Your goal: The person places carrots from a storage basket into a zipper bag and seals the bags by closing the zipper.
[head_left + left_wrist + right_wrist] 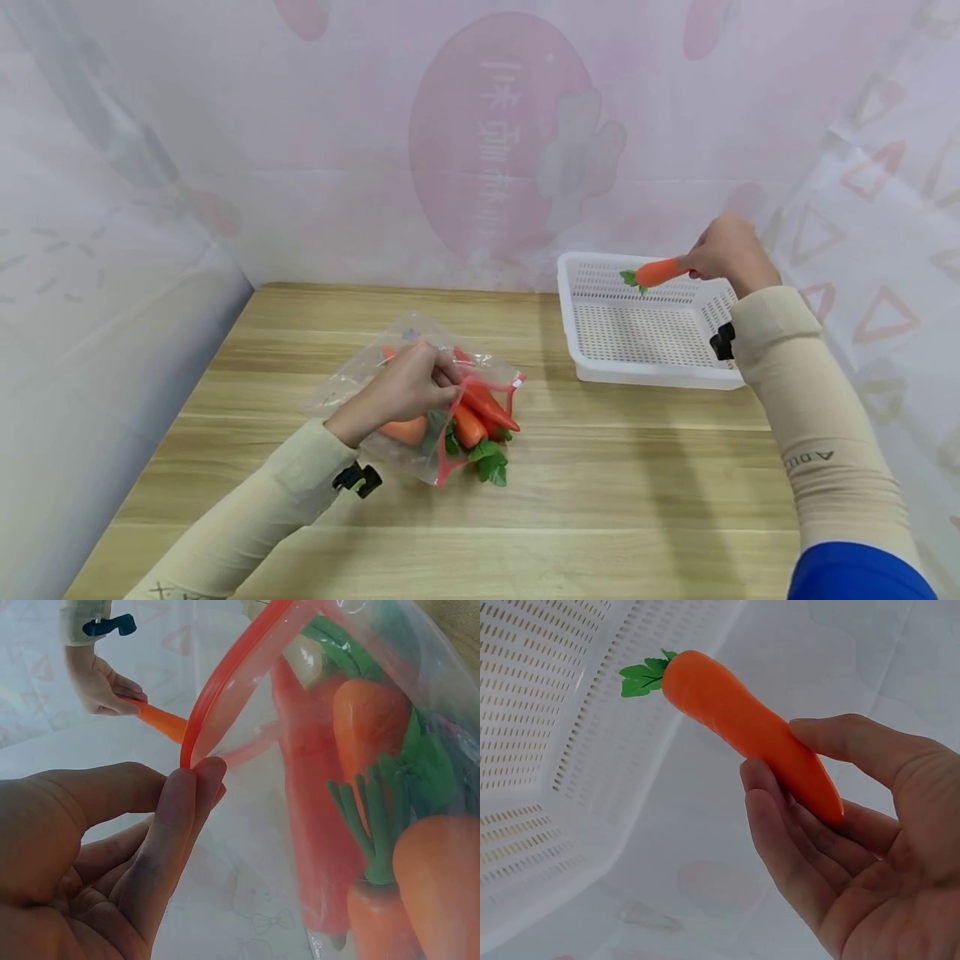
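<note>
My right hand [729,252] grips an orange toy carrot [660,272] by its narrow end, over the white perforated basket [588,369]. In the right wrist view the carrot [739,720] has green leaves pointing toward the basket wall [622,810]. With thumb and fingers, my left hand [408,382] pinches the red zip edge [225,675] of a clear plastic bag [352,367]. Inside the bag lie several orange carrots [371,720] and a long red pepper [315,817]. At the bag's mouth, green leaves [491,461] and the red pepper's tip stick out onto the table.
The wood-grain table [570,517] reaches the printed white curtain [337,167] at the back. Curtains also hang on the left and right sides. The basket stands at the table's back right, right of the bag.
</note>
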Demonstrator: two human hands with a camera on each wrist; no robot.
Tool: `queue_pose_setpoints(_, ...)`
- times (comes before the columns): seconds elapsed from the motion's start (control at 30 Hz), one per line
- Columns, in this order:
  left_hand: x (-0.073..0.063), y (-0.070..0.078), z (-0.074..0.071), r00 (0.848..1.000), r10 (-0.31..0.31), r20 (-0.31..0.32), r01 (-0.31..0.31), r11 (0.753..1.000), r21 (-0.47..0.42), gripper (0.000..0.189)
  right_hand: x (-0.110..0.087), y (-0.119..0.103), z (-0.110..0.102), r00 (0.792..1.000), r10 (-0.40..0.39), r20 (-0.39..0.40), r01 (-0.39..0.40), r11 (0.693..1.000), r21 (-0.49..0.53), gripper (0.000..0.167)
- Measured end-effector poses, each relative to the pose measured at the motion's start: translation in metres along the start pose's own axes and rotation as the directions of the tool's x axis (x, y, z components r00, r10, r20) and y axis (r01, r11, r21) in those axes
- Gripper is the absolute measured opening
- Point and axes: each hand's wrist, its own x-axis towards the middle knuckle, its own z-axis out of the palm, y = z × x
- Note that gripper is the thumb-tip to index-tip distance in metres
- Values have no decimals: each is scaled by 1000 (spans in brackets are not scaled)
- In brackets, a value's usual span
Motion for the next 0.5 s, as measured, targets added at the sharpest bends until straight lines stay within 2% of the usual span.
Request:
queue_pose_setpoints(0.2, 0, -1, -1, 1000, -4, -1, 4, 1000, -2, 6, -9, 3, 3, 997, -73, 7, 73, 997, -20, 35)
queue_pose_setpoints(0.5, -1, -3, -1, 1000, -7, -6, 7, 1000, 4, 5, -25, 7, 9, 992, -120, 32, 121, 993, -18, 36)
